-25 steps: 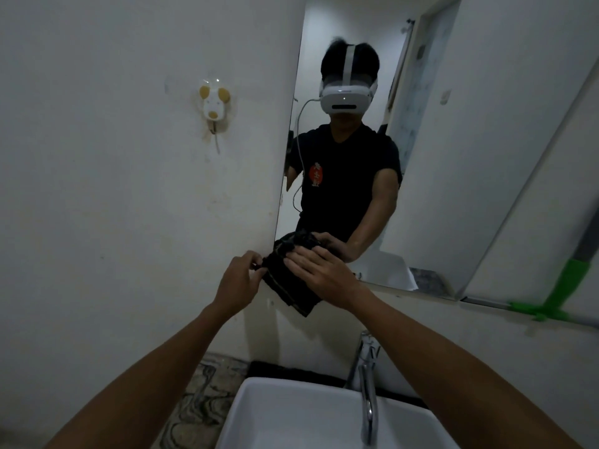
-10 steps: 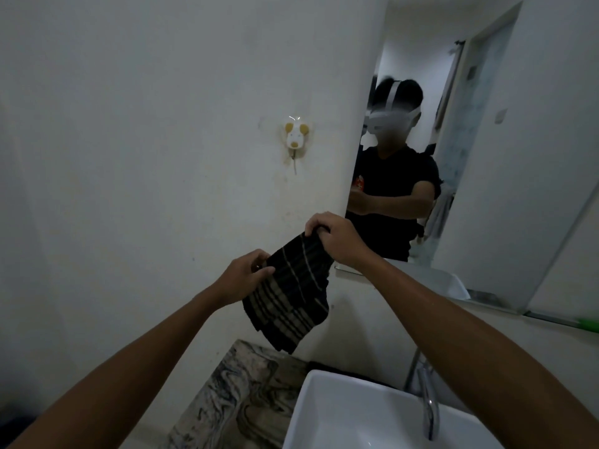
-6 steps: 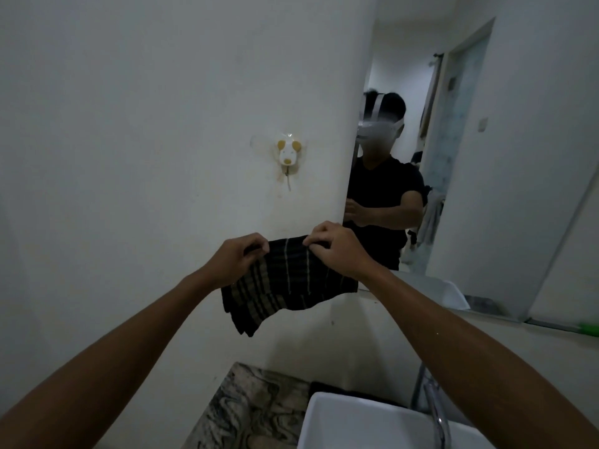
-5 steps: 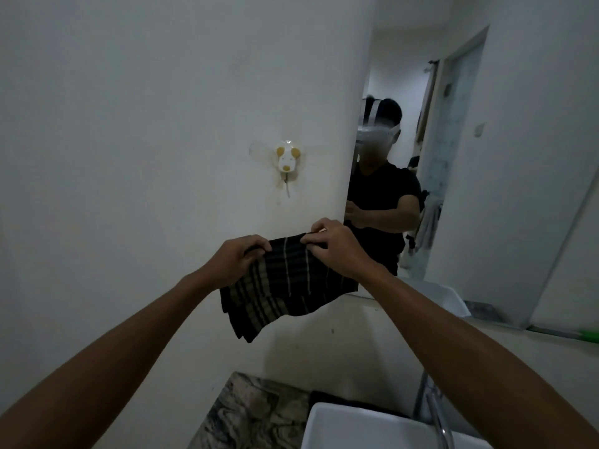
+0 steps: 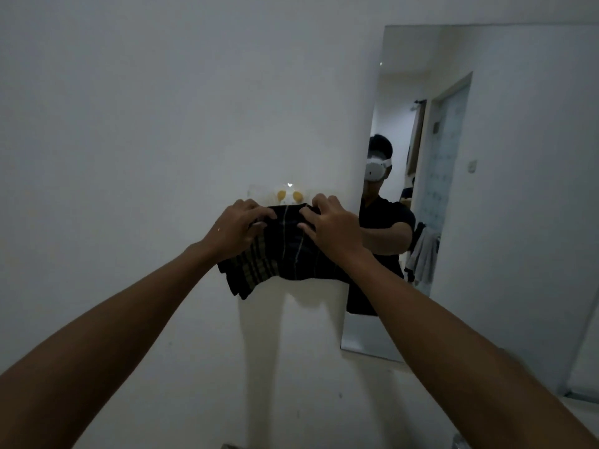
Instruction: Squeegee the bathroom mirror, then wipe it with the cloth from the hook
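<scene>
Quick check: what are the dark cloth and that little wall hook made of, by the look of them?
The cloth: woven fabric, matte, dark with pale plaid stripes; it sags and folds between the left hand and right hand. The hook: likely moulded plastic, glossy white with yellow spots, catching a highlight.

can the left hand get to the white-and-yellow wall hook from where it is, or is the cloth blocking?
Probably yes. The left hand sits just below the white-and-yellow wall hook, gripping the dark plaid cloth's top edge with the right hand. The cloth covers the hook's lower part, so its prong is hidden.
</scene>
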